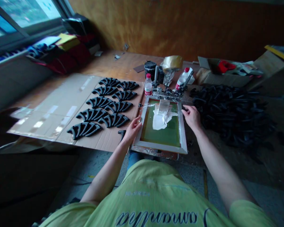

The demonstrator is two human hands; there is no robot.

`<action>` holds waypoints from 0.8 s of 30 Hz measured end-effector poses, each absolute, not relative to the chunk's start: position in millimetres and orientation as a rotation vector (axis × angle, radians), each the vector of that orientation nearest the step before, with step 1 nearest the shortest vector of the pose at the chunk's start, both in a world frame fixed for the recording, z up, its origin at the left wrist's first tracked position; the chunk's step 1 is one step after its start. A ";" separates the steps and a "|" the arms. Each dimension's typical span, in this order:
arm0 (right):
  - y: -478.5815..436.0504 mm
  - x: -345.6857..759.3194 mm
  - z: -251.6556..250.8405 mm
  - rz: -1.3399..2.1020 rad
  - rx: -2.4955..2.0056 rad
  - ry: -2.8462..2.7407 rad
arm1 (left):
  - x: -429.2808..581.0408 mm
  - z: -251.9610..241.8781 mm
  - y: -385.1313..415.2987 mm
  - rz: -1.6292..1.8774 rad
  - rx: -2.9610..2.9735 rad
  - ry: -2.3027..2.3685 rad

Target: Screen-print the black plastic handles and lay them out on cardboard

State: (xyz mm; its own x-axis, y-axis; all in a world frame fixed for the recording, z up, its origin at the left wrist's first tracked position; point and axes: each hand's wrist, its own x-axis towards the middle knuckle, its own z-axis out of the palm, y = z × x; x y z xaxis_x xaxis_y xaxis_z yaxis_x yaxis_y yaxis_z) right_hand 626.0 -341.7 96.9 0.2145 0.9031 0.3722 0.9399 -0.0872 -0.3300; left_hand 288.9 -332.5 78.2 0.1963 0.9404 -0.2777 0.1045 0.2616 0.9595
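Note:
A screen printing frame (184, 138) with pale metal sides and green mesh (159, 134) lies in front of me. My left hand (133, 128) has its curled fingers at the frame's left side. On the opposite side, the fingertips of my right hand (192, 117) pinch the right edge. White ink or paste (161, 121) is spread on the mesh, and a flat squeegee (164, 106) rests at its upper end. A hinge clamp (167, 94) runs along the frame's far side. One black curved part (121, 135) lies beside my left hand. What lies beneath the mesh is hidden.
Fanned rows of black curved parts (99, 102) cover part of the cardboard (59, 97) on the left. A dark heap of similar pieces (227, 110) is at right. Behind the frame stand bottles (148, 85), a black tub (150, 67) and a tape roll (172, 63). An open carton (223, 77) sits back right.

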 end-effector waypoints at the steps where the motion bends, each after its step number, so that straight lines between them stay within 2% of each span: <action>1: -332.4 618.0 102.4 -0.117 -1.948 -1.713 | 288.6 65.4 -334.5 0.782 1.147 1.256; 4: -307.4 580.0 109.8 -0.103 -1.843 -1.908 | 288.6 38.3 -332.6 0.721 1.211 1.340; 7: -301.5 547.5 102.0 0.081 -1.887 -2.136 | 286.7 26.3 -326.2 0.683 1.276 1.353; 10: -322.7 536.8 89.6 0.198 -1.861 -2.299 | 283.9 18.9 -321.9 0.657 1.294 1.339; 16: -365.7 553.1 95.1 0.287 -1.451 -2.635 | 283.2 6.7 -320.8 0.678 1.285 1.333; 18: -361.3 554.8 99.5 0.317 -1.443 -2.631 | 284.2 8.9 -321.6 0.679 1.266 1.322; 24: -364.2 540.4 85.9 0.120 -1.627 -2.452 | 285.5 22.3 -324.2 0.684 1.206 1.278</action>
State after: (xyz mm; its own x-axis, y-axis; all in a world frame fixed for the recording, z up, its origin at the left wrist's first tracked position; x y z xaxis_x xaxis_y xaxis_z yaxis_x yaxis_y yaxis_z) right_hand 540.4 -364.2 85.9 -0.3764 0.9189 0.1183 0.9029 0.3925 -0.1751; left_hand 285.5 -324.2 22.3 0.2263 0.9126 -0.3405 0.2227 0.2919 0.9302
